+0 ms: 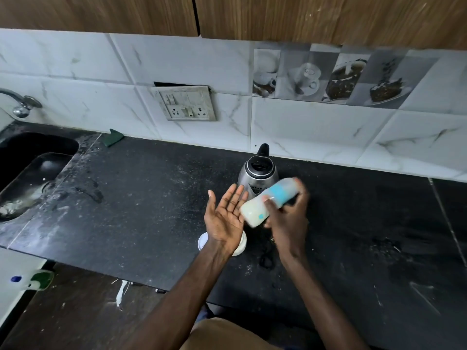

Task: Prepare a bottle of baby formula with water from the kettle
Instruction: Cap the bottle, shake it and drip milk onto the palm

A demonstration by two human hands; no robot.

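On the black speckled stone counter (141, 210), a black-lidded stainless steel kettle (257, 173) is set. Before it, a tilted clear plastic baby bottle (254, 212) of milky liquid is gripped by the right hand (288, 218). Its base is seen beside the left hand (225, 215), which is held flat, palm up.

Our right hand (288, 213) grips the blurred, tilted baby bottle (267, 200), milky inside, against our flat left palm (227, 213), before the kettle (257, 173).
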